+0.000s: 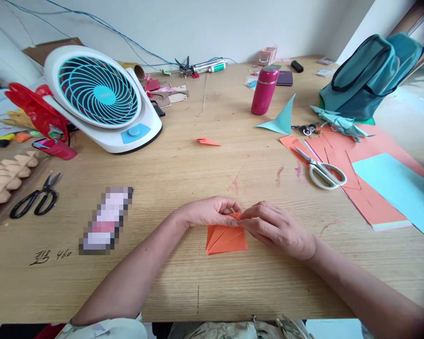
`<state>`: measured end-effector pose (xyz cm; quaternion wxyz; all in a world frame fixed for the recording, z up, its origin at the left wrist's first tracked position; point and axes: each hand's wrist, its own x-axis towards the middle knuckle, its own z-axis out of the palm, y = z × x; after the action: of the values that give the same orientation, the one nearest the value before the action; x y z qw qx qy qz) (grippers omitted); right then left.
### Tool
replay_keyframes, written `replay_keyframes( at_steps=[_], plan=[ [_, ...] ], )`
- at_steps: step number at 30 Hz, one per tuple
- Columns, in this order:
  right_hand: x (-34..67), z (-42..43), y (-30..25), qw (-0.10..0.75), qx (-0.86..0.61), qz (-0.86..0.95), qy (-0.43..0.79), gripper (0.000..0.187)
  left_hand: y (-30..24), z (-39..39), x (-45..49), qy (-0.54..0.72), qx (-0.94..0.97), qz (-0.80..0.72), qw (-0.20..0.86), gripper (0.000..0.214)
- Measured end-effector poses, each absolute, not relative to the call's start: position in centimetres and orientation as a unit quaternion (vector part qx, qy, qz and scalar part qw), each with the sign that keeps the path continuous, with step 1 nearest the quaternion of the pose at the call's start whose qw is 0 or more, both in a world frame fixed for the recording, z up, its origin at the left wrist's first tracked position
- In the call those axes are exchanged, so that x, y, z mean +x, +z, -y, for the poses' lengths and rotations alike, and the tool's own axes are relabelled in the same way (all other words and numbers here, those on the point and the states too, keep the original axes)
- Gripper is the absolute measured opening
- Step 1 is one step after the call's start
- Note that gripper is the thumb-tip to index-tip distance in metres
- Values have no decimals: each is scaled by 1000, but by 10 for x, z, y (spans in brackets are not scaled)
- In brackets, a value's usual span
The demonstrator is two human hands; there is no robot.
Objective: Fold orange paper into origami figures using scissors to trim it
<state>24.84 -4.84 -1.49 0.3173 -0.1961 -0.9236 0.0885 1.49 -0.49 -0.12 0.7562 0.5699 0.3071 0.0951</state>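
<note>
A small orange folded paper (226,240) with diagonal creases is held just above or on the wooden table in front of me. My left hand (212,212) grips its upper edge, the thumb lying across the front and the fingers curled behind. From the other side, my right hand (281,229) pinches the paper's upper right corner between thumb and fingers. The fingertips of both hands nearly meet there and hide that corner. Farther up the table lies a small pointed piece of folded orange paper (207,141).
White-handled scissors (325,174) rest on orange sheets (369,197) at right, near a light blue sheet (403,188). A pink bottle (265,92) and a teal bag (360,84) stand behind. At left are a fan (102,99), black scissors (40,195) and a blurred-out phone-shaped object (106,220).
</note>
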Motion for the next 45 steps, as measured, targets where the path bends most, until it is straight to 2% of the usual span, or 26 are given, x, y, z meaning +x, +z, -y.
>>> replay_keyframes(
  at_steps=[7, 14, 18, 21, 24, 28, 32, 40, 45],
  plan=[
    [254, 51, -19, 330, -199, 922, 43, 20, 6, 2, 3, 84, 528, -303, 789, 69],
    [253, 54, -21, 289, -219, 931, -41, 20, 3, 6, 5, 79, 557, -351, 749, 50],
    [250, 56, -24, 270, -177, 946, -26, 24, 0, 7, 11, 56, 592, -345, 726, 50],
    [249, 56, -26, 252, -171, 952, -33, 24, -1, 12, 13, 60, 649, -389, 650, 51],
    [247, 55, -27, 207, -185, 960, -27, 21, -1, 29, 11, 110, 726, -465, 495, 46],
    [243, 58, -24, 167, -206, 964, -11, 18, -3, 65, 1, 224, 831, -426, 280, 19],
    [241, 61, -22, 152, -219, 964, 5, 24, -9, 94, -13, 222, 873, -358, 247, 14],
    [235, 68, -25, 166, -214, 963, 6, 17, -25, 94, -19, 214, 913, -318, 136, 15],
    [231, 71, -26, 175, -234, 956, 30, 18, -26, 90, -16, 209, 925, -297, 113, 12]
  ],
)
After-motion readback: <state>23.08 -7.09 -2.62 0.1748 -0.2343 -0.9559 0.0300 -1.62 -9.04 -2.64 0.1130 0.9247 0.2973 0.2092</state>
